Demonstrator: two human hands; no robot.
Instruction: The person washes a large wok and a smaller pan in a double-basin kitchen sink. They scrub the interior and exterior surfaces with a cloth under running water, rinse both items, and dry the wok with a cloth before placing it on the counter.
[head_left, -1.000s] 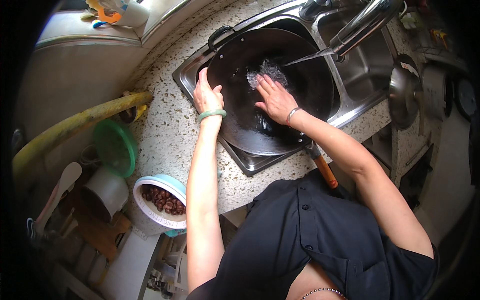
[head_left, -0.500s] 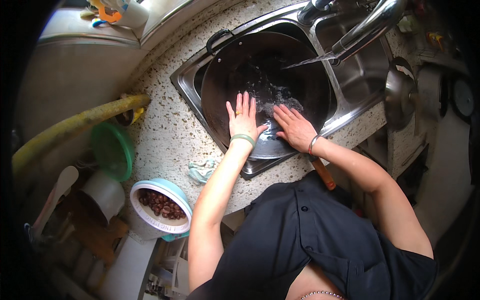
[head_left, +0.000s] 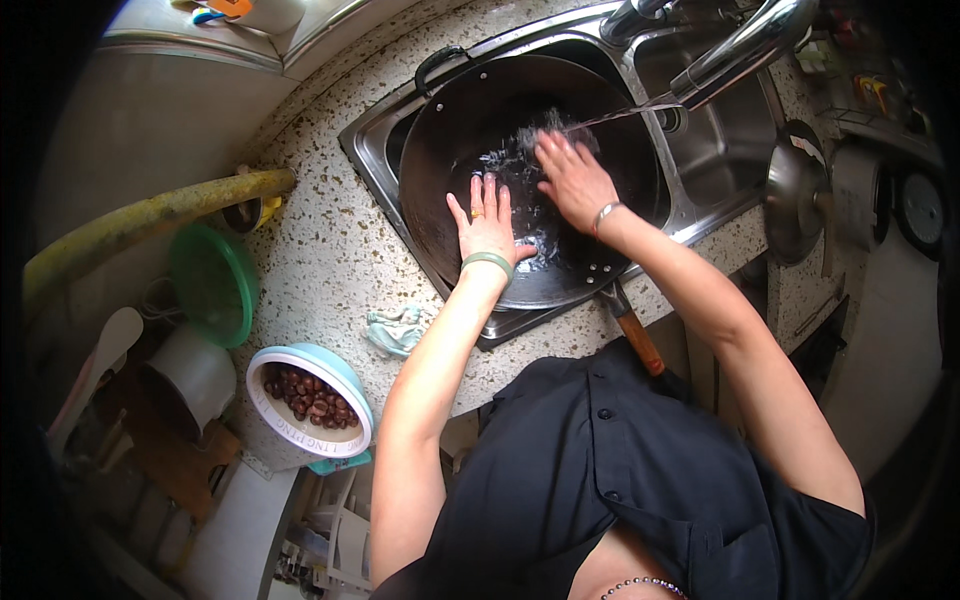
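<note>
1. A thick, curved yellow tube (head_left: 150, 218) reaches over the counter's left side, above a round green plastic lid (head_left: 212, 285).
2. A light-blue-and-white round bowl (head_left: 325, 443) holds glossy dark-brown nuts (head_left: 310, 398).
3. A crumpled pale-green cloth (head_left: 396, 330) lies beside the left forearm.
4. A large black metal wok (head_left: 440, 150) sits over the left basin of a stainless-steel double sink (head_left: 715, 150), water inside.
5. The left hand (head_left: 487, 230) is palm-down within its near side, fingers spread, gripping nothing; contact cannot be told.
6. The right hand (head_left: 578, 185) has fingers extended, slightly blurred, beside the splash; nothing visible is grasped, the palm hidden.
7. A curved chrome faucet (head_left: 745, 55) streams water into the wok.
</note>
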